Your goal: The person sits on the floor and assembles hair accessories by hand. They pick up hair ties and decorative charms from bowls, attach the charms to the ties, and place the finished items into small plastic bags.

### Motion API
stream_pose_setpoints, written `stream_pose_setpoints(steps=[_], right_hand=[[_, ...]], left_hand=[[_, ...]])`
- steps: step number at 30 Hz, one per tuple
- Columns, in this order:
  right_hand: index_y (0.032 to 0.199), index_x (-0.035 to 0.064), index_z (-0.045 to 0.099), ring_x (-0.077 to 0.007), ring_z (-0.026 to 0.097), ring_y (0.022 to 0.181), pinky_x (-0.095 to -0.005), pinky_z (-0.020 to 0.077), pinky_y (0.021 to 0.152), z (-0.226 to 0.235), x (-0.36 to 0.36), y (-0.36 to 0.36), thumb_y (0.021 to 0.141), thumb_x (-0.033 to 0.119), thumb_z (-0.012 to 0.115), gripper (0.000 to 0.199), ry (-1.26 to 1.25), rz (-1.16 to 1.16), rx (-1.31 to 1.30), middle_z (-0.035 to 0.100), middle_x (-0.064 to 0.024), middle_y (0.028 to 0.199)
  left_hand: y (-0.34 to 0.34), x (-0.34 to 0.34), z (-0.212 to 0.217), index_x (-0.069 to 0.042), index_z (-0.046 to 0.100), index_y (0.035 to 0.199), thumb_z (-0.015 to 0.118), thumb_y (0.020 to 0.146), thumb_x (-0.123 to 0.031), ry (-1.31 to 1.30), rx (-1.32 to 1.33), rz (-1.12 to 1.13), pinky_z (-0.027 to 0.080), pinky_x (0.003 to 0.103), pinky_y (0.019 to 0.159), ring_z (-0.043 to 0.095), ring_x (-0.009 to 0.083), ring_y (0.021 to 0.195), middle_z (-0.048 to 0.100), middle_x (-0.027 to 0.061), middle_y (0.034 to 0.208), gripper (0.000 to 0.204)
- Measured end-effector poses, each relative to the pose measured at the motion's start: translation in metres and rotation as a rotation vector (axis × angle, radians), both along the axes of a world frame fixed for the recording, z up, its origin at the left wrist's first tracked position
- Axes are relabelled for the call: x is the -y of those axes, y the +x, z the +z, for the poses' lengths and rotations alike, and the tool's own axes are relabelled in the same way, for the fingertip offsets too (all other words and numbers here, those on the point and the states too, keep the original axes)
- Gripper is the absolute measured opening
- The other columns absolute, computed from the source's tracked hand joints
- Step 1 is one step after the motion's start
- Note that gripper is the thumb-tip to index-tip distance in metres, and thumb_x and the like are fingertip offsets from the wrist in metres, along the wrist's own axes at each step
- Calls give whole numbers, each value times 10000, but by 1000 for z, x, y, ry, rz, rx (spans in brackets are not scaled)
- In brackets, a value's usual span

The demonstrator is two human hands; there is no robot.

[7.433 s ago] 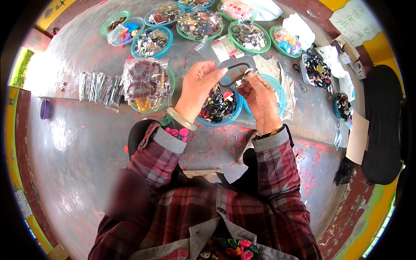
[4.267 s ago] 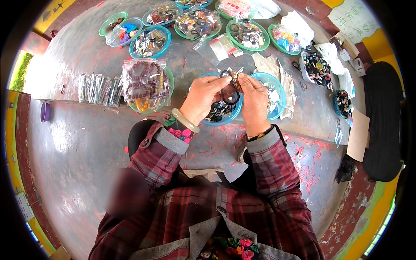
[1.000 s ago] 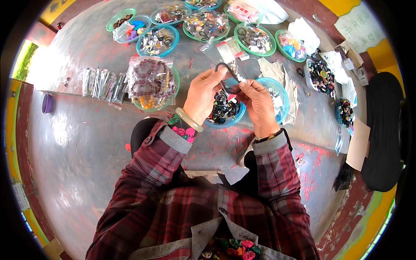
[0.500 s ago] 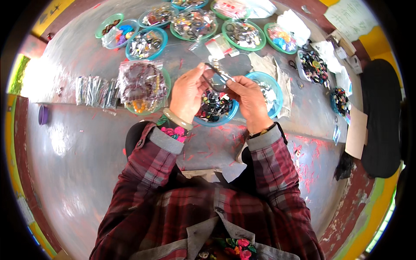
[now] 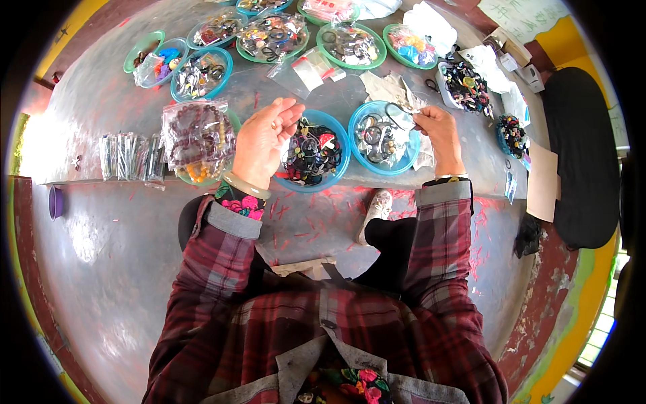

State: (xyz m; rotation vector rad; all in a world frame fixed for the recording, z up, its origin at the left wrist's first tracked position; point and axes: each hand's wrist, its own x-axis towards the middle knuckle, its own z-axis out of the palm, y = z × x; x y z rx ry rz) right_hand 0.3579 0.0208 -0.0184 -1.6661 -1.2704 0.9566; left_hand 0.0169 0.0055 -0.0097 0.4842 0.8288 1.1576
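Note:
My right hand pinches a small clear packet with a dark loop, perhaps a hair tie, in it. The packet hangs over the far right part of a blue basin, which contains similar clear packets. Left of it, a second blue basin is heaped with loose, mostly black hair ties, some with small ornaments. My left hand is raised at this basin's left edge, fingers stretched out and nothing in them. A bracelet is on that wrist.
A bag of dark beaded bracelets lies on a green basin at left, beside slim wrapped packets. Several basins of packed goods line the back. Clear bags and a grey cloth lie between. A white tub stands at right.
My hands have parted: the left moved off leftward, while the right carried the packet rightward over the right blue basin. The whole view has shifted slightly.

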Motion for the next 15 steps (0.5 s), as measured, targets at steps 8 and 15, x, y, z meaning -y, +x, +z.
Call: stream_pose_setpoints(steps=[8, 15], right_hand=[[731, -34, 640, -117, 601, 582, -246, 466, 554, -29, 6, 19, 699, 96, 633, 135, -202, 109, 248, 619, -74, 622], [784, 46, 677, -273, 634, 745, -356, 493, 697, -72, 8, 35, 683, 162, 622, 163, -24, 209, 823, 655, -135, 768]], left_hand=[[1, 1, -2, 28, 542, 1073, 532, 873, -224, 23, 20, -60, 403, 295, 811, 539, 215, 1004, 595, 165, 1060, 321], [4, 1, 0, 35, 545, 1067, 537, 865, -201, 23, 11, -77, 407, 294, 798, 552, 213, 983, 604, 167, 1037, 310]])
